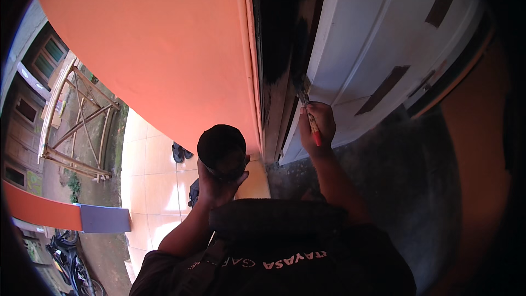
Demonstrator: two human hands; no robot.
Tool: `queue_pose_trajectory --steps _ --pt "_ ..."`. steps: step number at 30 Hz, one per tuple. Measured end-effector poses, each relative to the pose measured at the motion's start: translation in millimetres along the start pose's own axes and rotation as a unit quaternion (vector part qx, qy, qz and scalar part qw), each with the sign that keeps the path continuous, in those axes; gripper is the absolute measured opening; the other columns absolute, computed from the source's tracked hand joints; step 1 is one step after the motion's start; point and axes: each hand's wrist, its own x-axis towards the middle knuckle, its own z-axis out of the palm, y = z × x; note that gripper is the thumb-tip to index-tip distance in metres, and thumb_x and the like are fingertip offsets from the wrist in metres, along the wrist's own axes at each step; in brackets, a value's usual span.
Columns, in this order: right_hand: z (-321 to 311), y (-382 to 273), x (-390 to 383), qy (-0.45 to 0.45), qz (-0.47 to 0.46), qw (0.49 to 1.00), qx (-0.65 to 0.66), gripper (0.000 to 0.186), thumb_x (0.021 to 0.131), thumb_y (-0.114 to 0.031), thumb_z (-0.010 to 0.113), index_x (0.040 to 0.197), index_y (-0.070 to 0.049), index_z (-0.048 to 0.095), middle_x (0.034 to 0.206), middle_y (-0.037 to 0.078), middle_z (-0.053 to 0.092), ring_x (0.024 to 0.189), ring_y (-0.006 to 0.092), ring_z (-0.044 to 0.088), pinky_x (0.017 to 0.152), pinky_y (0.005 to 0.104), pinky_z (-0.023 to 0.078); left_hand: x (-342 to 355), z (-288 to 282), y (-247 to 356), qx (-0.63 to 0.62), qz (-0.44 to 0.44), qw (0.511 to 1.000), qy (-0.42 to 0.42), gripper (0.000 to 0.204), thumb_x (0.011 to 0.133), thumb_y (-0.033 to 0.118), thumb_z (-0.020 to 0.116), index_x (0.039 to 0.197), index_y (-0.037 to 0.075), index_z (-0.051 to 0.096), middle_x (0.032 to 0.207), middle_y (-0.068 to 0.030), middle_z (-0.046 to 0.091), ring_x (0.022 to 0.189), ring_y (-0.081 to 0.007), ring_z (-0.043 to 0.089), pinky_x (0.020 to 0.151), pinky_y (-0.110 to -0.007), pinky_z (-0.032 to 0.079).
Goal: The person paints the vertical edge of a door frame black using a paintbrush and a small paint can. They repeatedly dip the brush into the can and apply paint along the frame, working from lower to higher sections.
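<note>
My left hand (216, 186) grips a round dark container (222, 148) from below, its inside black or shadowed. My right hand (320, 123) is closed round a paintbrush (308, 112) with a worn, red-tipped handle. The brush's dark bristles point up against a tall wooden frame (276, 33), which is coated glossy black in its upper part, with browner wood lower down. Just right of it is a white panelled door (350, 38) with dark slots. A salmon-pink wall (142, 33) borders the frame on the left.
A pale tiled floor (156, 170) on the left holds dark sandals (178, 152). A dark floor (389, 175) lies below the door. Farther left are a bamboo frame (76, 118), an orange-and-grey low ledge (55, 208), a parked motorbike (71, 257) and a building with windows (49, 52).
</note>
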Motion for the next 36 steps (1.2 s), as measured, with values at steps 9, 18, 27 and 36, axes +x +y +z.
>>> queue_pose_trajectory --steps 9,18,27,36 --pt "10.1 4.5 8.8 -0.009 0.017 1.0 0.012 0.024 0.087 0.004 0.071 0.105 -0.003 0.057 0.102 0.016 0.064 0.088 0.0293 0.067 0.079 0.0352 0.053 0.1 11.9 13.8 -0.035 -0.003 0.997 -0.076 0.087 0.088 0.076 0.05 0.147 0.013 0.043 0.142 -0.0085 0.053 0.135 -0.029 0.049 0.099 -0.045 0.052" --pt "16.4 -0.7 16.2 0.035 -0.009 0.999 0.001 0.026 0.084 0.002 0.073 0.103 -0.005 0.058 0.099 0.015 0.065 0.085 0.0299 0.068 0.073 0.036 0.055 0.1 4.3 13.5 -0.045 -0.007 0.994 -0.102 0.086 0.088 0.075 0.051 0.147 0.012 0.043 0.144 -0.0078 0.052 0.136 -0.029 0.047 0.1 -0.045 0.051" --pt "10.6 -22.1 33.8 0.043 -0.021 0.999 0.004 0.025 0.085 0.006 0.071 0.105 -0.003 0.056 0.102 0.017 0.063 0.086 0.0302 0.067 0.076 0.0356 0.054 -3.5 3.7 22.6 -0.041 -0.013 0.996 -0.077 0.085 0.088 0.075 0.05 0.146 0.013 0.045 0.143 -0.0071 0.052 0.136 -0.0286 0.048 0.101 -0.046 0.05" --pt "11.4 -12.6 8.0 0.017 0.016 1.0 0.013 0.026 0.085 0.006 0.07 0.105 -0.003 0.057 0.102 0.016 0.063 0.086 0.0288 0.067 0.076 0.0344 0.054 -6.6 9.8 24.1 0.0 -0.005 0.998 -0.06 0.085 0.087 0.075 0.052 0.145 0.013 0.045 0.141 -0.0056 0.054 0.134 -0.027 0.05 0.098 -0.045 0.051"
